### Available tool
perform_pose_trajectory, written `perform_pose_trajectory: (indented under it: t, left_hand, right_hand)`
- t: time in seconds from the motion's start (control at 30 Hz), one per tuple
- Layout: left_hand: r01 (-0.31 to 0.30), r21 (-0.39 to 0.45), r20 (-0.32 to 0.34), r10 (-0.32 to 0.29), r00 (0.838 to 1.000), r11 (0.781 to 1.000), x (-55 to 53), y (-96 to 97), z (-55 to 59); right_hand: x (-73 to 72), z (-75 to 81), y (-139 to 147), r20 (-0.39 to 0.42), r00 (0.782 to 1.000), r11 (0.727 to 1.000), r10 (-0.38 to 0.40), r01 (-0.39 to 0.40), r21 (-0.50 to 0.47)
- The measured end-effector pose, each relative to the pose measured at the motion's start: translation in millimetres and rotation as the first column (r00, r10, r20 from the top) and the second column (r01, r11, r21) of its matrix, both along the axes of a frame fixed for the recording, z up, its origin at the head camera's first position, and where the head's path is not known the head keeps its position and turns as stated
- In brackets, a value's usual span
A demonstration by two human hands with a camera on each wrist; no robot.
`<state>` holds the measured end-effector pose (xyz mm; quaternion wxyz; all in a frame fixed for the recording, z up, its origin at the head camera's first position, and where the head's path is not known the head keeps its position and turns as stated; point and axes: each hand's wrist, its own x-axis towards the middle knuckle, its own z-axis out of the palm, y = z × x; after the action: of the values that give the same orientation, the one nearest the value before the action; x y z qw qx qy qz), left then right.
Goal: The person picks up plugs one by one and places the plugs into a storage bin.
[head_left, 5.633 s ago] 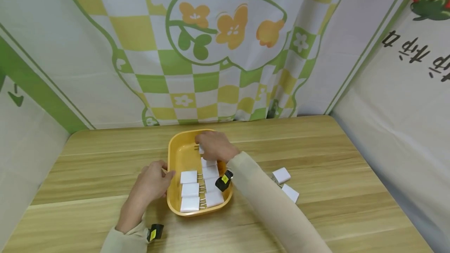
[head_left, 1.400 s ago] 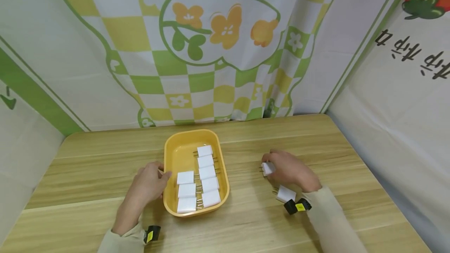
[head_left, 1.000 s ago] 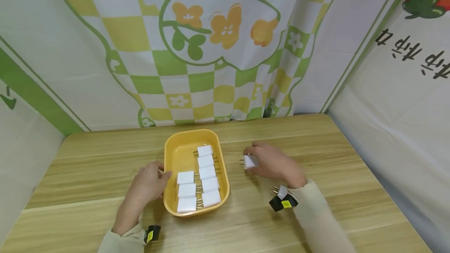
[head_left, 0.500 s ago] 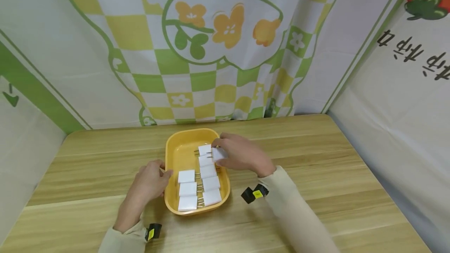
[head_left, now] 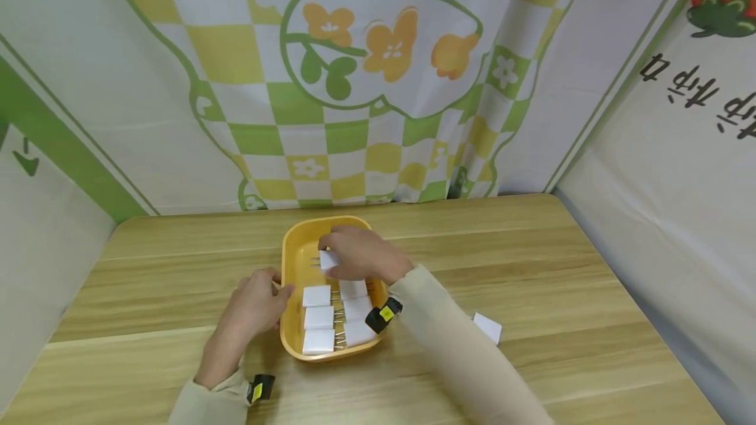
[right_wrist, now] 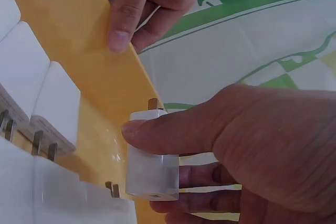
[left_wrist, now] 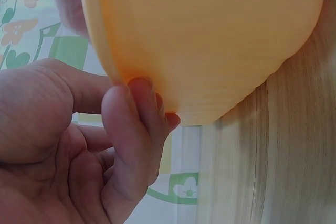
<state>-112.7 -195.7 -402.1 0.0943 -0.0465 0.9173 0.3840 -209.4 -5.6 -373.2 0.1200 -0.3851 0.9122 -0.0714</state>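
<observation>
In the head view, my right hand (head_left: pixel 361 254) pinches a white charger plug (head_left: pixel 327 260) over the far half of the yellow tray (head_left: pixel 302 241). Its two prongs point left there. The right wrist view shows the thumb on one face of this plug (right_wrist: pixel 152 171) and fingers behind it. My left hand (head_left: pixel 255 300) grips the tray's left rim, its thumb over the inside and its fingers against the outer wall (left_wrist: pixel 210 40). Several more white charger plugs (head_left: pixel 319 317) lie in two columns in the tray, prongs mostly facing between the columns; my right hand hides some.
One more white charger plug (head_left: pixel 487 328) lies on the wooden table (head_left: pixel 561 267) to the right, partly behind my right sleeve. A patterned curtain (head_left: pixel 354 117) hangs along the table's far edge. Small black cameras (head_left: pixel 382 315) are strapped at both wrists.
My right hand took one of two loose charger plugs from the table's right side and carried it left, over the tray. My left hand has stayed at the rim.
</observation>
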Motion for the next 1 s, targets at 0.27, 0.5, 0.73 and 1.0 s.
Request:
perform_pose_trajectory:
  t: [0.27,0.5,0.73,1.0]
  left_hand:
    - [-0.002,0.010,0.010,0.002,1.000,1.000,0.6,0.1,0.6]
    - [0.000,0.003,-0.004,0.000,1.000,1.000,0.5,-0.1,0.3]
    - [0.001,0.005,-0.009,-0.001,1.000,1.000,0.7,0.7,0.3]
    - [0.001,0.000,-0.015,-0.001,1.000,1.000,1.3,0.3,0.5]
  right_hand:
    - [-7.1,-13.0,-22.5,0.022,0.999,0.999,0.024,-0.025,0.033]
    - [-8.6,-24.5,-35.6,0.023,0.999,0.998,0.035,-0.036,0.053]
    - [-5.1,-30.9,-40.1,0.027,1.000,0.995,0.006,-0.009,0.101]
    - [-3.7,-33.3,-43.2,0.071,0.997,0.993,-0.005,-0.004,0.119]
